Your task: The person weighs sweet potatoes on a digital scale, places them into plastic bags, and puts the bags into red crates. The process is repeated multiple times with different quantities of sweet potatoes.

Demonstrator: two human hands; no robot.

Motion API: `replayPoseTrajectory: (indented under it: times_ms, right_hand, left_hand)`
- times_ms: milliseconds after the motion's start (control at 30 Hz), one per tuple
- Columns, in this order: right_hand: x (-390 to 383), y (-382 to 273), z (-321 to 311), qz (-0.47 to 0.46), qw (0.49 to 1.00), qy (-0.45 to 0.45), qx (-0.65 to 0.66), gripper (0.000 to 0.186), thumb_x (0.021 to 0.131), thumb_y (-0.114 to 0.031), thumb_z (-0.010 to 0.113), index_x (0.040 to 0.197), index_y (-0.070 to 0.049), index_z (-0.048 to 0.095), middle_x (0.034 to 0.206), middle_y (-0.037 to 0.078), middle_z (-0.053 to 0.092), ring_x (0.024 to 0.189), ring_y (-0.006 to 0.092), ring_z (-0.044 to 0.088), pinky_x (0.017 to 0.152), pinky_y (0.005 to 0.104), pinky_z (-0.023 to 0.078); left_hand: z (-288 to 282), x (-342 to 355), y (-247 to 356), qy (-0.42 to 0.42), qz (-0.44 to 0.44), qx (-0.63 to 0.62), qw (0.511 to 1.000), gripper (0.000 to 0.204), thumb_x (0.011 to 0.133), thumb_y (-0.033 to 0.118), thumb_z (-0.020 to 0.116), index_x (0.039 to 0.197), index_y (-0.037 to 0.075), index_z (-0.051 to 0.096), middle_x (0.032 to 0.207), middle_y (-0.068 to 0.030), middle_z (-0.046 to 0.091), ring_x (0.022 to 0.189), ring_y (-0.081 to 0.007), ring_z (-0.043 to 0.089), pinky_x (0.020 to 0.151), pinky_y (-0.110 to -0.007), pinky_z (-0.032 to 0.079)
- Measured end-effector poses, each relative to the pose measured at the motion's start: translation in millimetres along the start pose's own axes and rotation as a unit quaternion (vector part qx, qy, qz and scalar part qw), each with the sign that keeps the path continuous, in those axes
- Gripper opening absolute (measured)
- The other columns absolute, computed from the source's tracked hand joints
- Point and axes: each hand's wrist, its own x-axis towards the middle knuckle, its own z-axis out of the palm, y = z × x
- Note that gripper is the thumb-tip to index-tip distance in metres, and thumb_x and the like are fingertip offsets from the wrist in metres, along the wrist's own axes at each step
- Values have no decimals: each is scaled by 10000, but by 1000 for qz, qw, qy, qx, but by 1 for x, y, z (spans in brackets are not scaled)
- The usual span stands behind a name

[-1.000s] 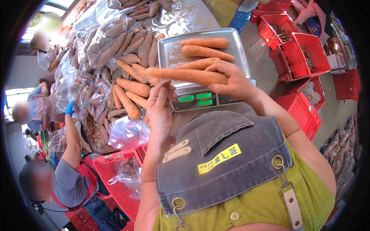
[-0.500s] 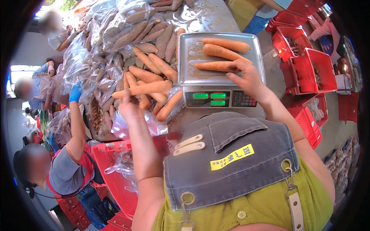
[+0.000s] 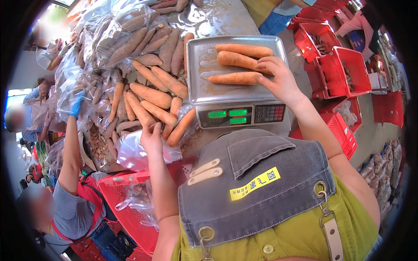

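Note:
Three orange carrots (image 3: 244, 50) lie crosswise on the metal tray (image 3: 196, 93) of a digital scale. My right hand (image 3: 283, 82) is over their right ends, fingers apart, fingertips on the middle carrot (image 3: 237, 60) and thumb against the nearest carrot (image 3: 233, 78). Left of the scale, several more carrots (image 3: 151, 95) are heaped loosely. My left hand (image 3: 152, 140) has its fingers closed around the near end of a carrot (image 3: 138, 108) in this heap. A clear plastic bag (image 3: 130, 150) lies beside that hand, partly beneath the carrots.
Sweet potatoes (image 3: 167, 50) and clear bags (image 3: 104, 48) cover the table's left and far side. A red crate (image 3: 130, 209) stands below my left arm. At left, a co-worker's blue-gloved hand (image 3: 76, 104) reaches into the bags. Red crates (image 3: 342, 74) stack on the right.
The carrot my left hand held crosswise now lies at the heap's left side, and that hand is on another carrot. My right fingers have shifted onto the middle carrot. The view has shifted slightly.

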Motion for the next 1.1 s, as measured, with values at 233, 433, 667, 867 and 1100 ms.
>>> replayPoseTrajectory:
  times_ms: [233,433,667,867,1100]
  right_hand:
    - [-12,-7,7,-7,1000,1,-24,237,760,-92,680,974,-18,612,1085,109,590,1051,294,529,914,372,425]
    - [-5,-4,26,-23,996,-44,-80,349,706,-85,704,1037,-36,605,1121,105,591,1096,294,523,926,396,425]
    - [-2,0,46,-30,982,-50,-182,450,663,-119,720,1091,-63,591,1113,98,592,1086,284,533,959,412,398]
    - [-11,-4,22,24,999,17,-13,366,667,-119,682,1018,-39,616,961,138,612,943,334,565,865,397,445]
    - [-20,1,-2,32,999,-11,4,389,674,-110,676,1044,-15,599,1007,134,603,964,322,539,851,386,451]
  left_hand:
    - [48,11,-4,66,83,270,957,724,769,326,696,1335,-11,394,1090,-245,611,903,-340,645,808,-377,491]
    - [56,22,-29,33,-67,-254,964,431,795,33,684,1155,32,446,954,-99,585,716,-155,587,528,-253,473]
    - [38,-35,37,-134,-18,-450,883,559,802,-23,562,1331,16,382,1160,-104,547,1069,-219,562,931,-355,468]
    - [39,-32,66,-189,-4,-467,864,572,784,-1,497,1344,11,376,1251,-149,511,1123,-249,536,970,-391,447]
    - [27,26,32,125,22,-334,934,458,883,20,463,1333,17,380,1243,-155,496,1119,-222,502,960,-344,416]
